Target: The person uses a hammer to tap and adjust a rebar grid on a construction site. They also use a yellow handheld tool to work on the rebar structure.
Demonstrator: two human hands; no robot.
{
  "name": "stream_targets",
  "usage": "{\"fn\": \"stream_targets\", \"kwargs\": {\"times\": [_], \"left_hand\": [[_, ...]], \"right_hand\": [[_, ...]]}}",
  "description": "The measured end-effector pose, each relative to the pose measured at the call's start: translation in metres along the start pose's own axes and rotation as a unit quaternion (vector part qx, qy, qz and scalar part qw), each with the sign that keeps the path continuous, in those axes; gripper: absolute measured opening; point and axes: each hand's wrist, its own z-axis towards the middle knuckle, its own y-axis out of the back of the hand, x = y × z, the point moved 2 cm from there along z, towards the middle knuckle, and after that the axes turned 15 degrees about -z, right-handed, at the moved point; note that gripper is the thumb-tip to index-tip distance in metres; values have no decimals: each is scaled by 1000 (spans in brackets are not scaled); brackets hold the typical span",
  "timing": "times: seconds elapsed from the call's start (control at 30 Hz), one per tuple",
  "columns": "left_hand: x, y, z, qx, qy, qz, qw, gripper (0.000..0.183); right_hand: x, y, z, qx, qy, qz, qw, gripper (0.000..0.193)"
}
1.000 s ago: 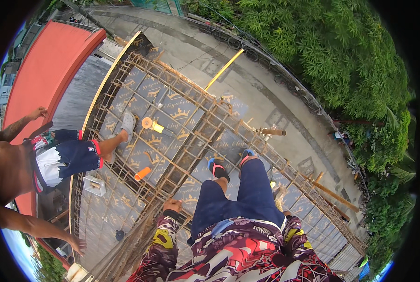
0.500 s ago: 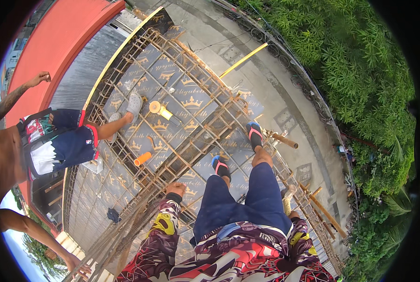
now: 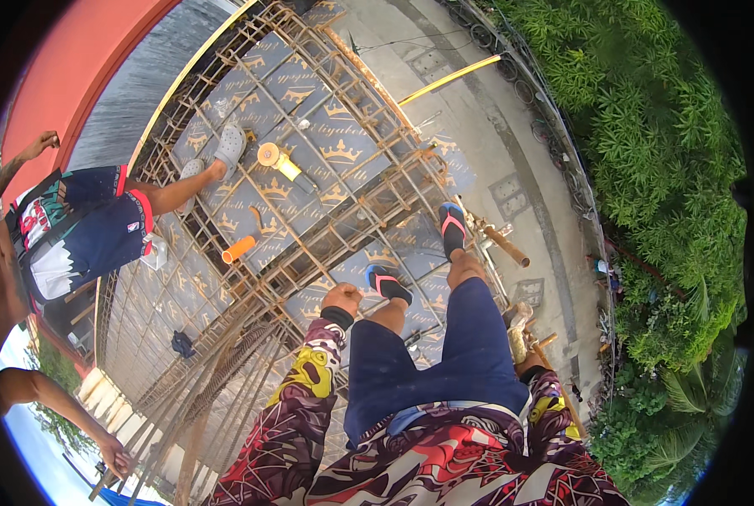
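head view looks straight down on a person standing on a steel bar grid [image 3: 309, 211] laid over dark printed panels [image 3: 335, 152]. the left hand [image 3: 341, 298] hangs at the person's side, its grip curled together into a loose fist just above the bars; whether it clamps on anything cannot be told. the right hand [image 3: 520, 325] is lower right, beside the leg, its fingers closed around a pale, dusty object [image 3: 517, 337] that is too small to make out. both feet wear blue sandals [image 3: 453, 228] planted on the bars, one ahead of the other. an orange tube [image 3: 238, 249] lies on the panels to the left of the feet, and a yellow-handled tool [image 3: 277, 159] with a round end lies farther off. another person [image 3: 82, 232] in dark shorts stands on the grid at the left, one grey shoe [image 3: 228, 143] near that tool. a concrete strip [image 3: 512, 152] runs along the right edge of the grid, with green bushes [image 3: 655, 143] beyond.
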Motion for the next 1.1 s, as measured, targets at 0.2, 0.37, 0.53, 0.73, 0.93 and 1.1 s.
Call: {"fn": "stream_targets", "kwargs": {"times": [0.2,0.37,0.53,0.73,0.93,1.1], "left_hand": [[26,-102,62,185,-135,169,959,29],[78,-190,129,221,-142,246,933,40],[127,-266,211,250,-222,271,903,47],[161,-292,279,391,-110,335,850,50],[226,-256,260,394,-153,366,829,27],[248,-174,228,435,-90,390,806,27]], "right_hand": [[-32,-48,25,-19,-42,-31,998,56],[124,-6,152,-77,36,-48,995,53],[263,60,253,-135,86,-50,986,50],[267,47,309,-136,106,-58,983,47],[167,37,258,-121,64,-68,988,44],[112,39,222,-110,-10,-52,992,41]]}}
